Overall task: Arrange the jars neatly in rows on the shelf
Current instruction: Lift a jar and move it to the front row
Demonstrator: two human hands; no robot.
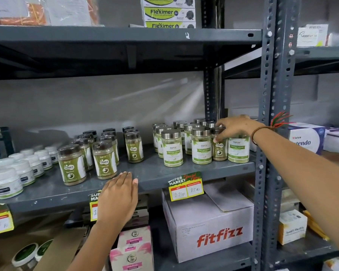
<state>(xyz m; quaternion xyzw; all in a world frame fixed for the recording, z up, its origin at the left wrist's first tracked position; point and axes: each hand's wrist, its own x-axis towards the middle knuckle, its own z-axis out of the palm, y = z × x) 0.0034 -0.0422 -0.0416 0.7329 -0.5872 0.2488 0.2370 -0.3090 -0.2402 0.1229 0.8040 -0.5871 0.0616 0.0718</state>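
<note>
My right hand (236,128), at 3 o'clock of the view, curls its fingers over the dark lid of a brown-capped jar (219,145) that stands among the steel-lidded jars (201,146); the thumb tip presses the jar's shoulder, so the hand is closed around its top. A red-and-green thread band (278,120) circles that wrist. My left hand (118,198), at 6 o'clock, lies flat with fingers straight and pressed together, its fingertips on the front lip of the grey painted-metal shelf (157,177); it holds nothing.

The steel-lidded jars are clear cylinders of pale green powder with white-and-green paper labels and brushed metal caps, grouped in loose rows at 2 o'clock of the shelf. The Gaska jars (104,159), at 9 to 10 o'clock of my left hand, are clear plastic with dark ribbed lids under shiny shrink film and olive labels; they stand upright in three rows running back, the right-most row (133,146) set apart. Squat white tubs (8,182) with rounded lids fill the shelf's 9 o'clock end.

Yellow price tags (186,187) hang from the shelf lip. Below, at 5 o'clock, sits a white cardboard carton (209,227) with red lettering; pink-and-white boxes (133,249) stand at 6 o'clock. A perforated steel upright (270,114) bounds the bay.
</note>
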